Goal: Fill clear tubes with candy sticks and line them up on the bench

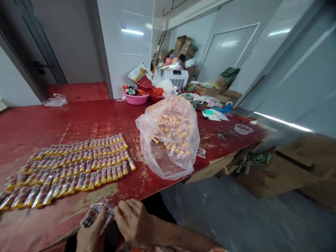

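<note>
Close to the table's front edge, my left hand is closed on a small clear plastic packet with dark and coloured printed pieces in it. My right hand is curled shut at the packet's right side; its fingertips are hidden, so what it pinches cannot be made out. Beyond my hands, rows of small wrapped tubes with yellow ends lie side by side. A large clear plastic bag lies on its side with its mouth toward me, holding many more such tubes.
The worn red table carries a pink basin, red scissors, a clear plastic dish and a small printed packet. Cardboard boxes stand on the floor at right. A person is far back.
</note>
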A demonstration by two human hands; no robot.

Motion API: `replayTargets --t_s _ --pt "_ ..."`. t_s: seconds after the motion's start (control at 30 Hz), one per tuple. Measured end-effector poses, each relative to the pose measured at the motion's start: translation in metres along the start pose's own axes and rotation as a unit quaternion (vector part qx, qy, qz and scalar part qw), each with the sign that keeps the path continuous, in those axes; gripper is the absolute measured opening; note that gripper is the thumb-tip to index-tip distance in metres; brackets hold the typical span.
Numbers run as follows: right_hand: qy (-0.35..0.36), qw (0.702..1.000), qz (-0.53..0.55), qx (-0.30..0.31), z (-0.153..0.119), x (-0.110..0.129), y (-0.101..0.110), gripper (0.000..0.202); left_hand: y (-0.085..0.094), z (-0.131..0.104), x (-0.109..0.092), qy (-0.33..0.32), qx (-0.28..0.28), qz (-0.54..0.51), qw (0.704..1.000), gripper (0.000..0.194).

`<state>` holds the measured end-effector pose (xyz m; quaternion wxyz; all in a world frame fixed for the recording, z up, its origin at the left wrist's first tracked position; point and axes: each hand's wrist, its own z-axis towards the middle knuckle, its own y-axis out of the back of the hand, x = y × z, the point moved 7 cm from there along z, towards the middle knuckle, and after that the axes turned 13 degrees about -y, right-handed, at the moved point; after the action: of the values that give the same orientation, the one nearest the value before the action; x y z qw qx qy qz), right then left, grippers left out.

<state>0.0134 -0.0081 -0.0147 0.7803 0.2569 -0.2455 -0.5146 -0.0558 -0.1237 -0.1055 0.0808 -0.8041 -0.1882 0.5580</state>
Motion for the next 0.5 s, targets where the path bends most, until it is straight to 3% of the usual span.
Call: replayTargets --t_s 0.07,0.13,0.23,0.3,0.4,0.5 --pt "-0.026 0.999 0.044 -0.015 -0.001 -0.005 -0.002 0.015 -0.004 -0.002 0.001 -0.001 0.012 -0.001 1.0 0.049" --pt "-0.093 0.987 0.129 -0.035 -0.002 -0.017 -0.005 0.007 -0.012 -0.006 0.001 0.002 0.036 -0.012 0.999 0.05" --pt "-0.178 0.944 0.271 -0.054 -0.005 -0.03 -0.001 0.018 -0.026 -0.017 -0.008 -0.029 0.073 -0.03 0.996 0.046" --pt "-0.172 0.926 0.336 -0.016 -0.006 -0.028 0.007 0.028 -0.032 -0.025 -0.015 -0.052 0.092 -0.044 0.993 0.042" --pt "-0.191 0.884 0.406 0.134 -0.009 -0.029 0.008 0.038 -0.03 -0.03 -0.017 -0.045 0.083 -0.073 0.993 0.042" --pt "-0.256 0.841 0.446 0.169 -0.015 -0.04 0.006 0.034 -0.03 -0.033 -0.014 -0.026 0.115 -0.089 0.989 0.041"
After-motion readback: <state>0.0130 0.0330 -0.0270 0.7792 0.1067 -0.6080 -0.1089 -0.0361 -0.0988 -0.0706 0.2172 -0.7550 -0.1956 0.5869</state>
